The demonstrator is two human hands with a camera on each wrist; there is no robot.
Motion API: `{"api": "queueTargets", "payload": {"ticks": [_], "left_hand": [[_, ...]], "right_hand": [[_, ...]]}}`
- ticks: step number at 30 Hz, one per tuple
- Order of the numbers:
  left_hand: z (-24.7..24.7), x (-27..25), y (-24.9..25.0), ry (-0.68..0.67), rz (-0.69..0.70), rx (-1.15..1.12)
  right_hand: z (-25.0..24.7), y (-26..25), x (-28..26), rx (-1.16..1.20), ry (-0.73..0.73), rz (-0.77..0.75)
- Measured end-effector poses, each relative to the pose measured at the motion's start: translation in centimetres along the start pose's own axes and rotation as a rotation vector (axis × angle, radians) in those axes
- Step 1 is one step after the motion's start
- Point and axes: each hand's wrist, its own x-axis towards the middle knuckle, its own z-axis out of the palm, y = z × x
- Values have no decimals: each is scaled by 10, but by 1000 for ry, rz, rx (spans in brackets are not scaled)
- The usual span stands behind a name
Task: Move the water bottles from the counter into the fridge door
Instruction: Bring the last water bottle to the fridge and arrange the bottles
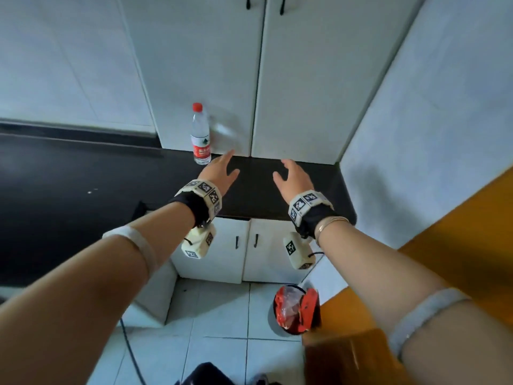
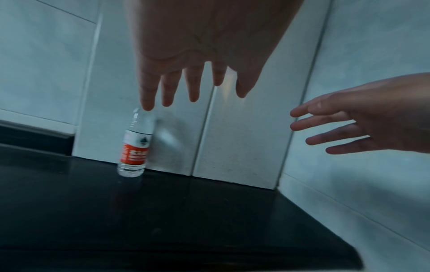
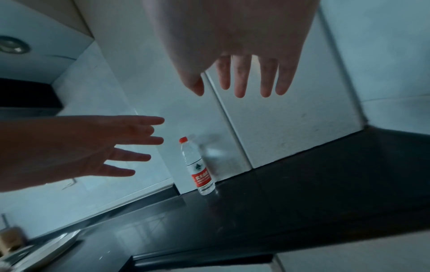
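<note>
One clear water bottle with a red cap and red label stands upright on the black counter, against the white cabinet doors. It also shows in the left wrist view as the bottle and in the right wrist view as the bottle. My left hand hovers over the counter just right of the bottle, fingers spread, holding nothing. My right hand hovers further right, fingers relaxed and empty. No fridge door is in view.
Tall white cabinet doors rise behind the counter; a tiled wall closes the right side. Lower cabinets sit beneath. A red bin stands on the tiled floor beside an orange surface.
</note>
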Motion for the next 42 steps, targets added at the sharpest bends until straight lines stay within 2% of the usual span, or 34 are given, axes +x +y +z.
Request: {"api": "queueTargets", "payload": {"ticks": [7,16,26,35,42], "left_hand": [[-24,54,-67,58,-72,-7],[-55,145,-157,-18,-89,39],[-55,220,-217,-89,-71,58],[-48,242,-236,-145,-46,52],[-36,234,-210,-202,39,85]], "right_hand": [[60,-46,70,-54,-82,-71],[150,-114,160,-27,-123,-12],[204,-159,245,44,-53,58],[229,-162,263,154,16,146],[204,-143,231,78,52,153]]}}
